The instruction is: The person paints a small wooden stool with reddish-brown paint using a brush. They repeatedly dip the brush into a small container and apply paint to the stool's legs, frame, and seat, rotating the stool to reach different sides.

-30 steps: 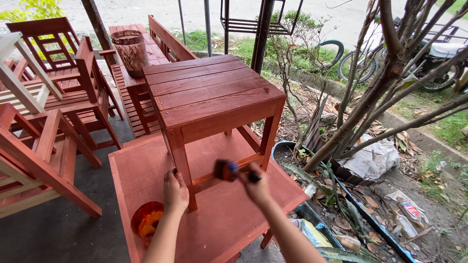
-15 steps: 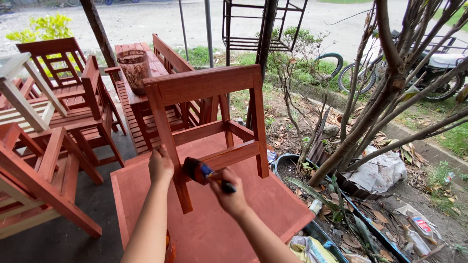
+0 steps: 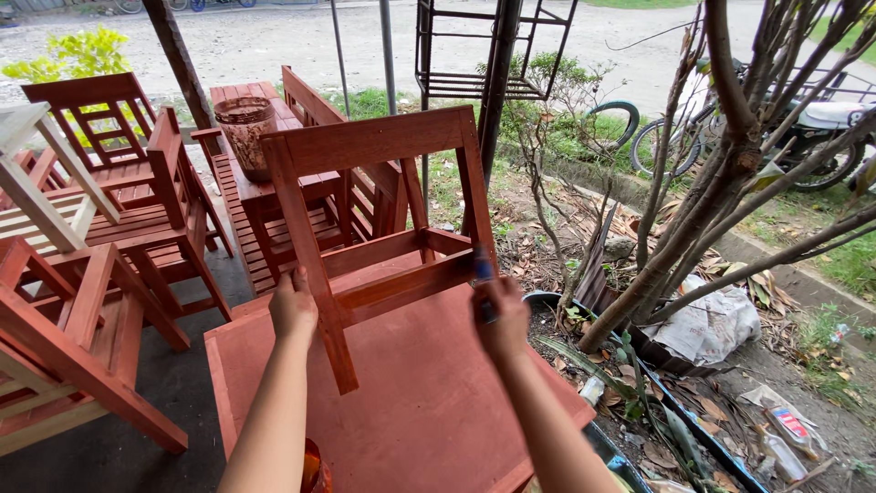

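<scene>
At frame centre, both hands work on a tipped red stool [image 3: 383,219].
Left hand [image 3: 294,310] clamps its near leg; right hand [image 3: 500,324] grips a paintbrush [image 3: 484,274] beside the other leg, above the red tabletop [image 3: 429,402].

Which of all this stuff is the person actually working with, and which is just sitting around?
In hand:
- small red wooden table, tipped on its side, its leg gripped by the left hand
- paintbrush in the right hand
- red board beneath

Lying about:
- red chairs
- woven basket
- bicycle
- tree
</scene>
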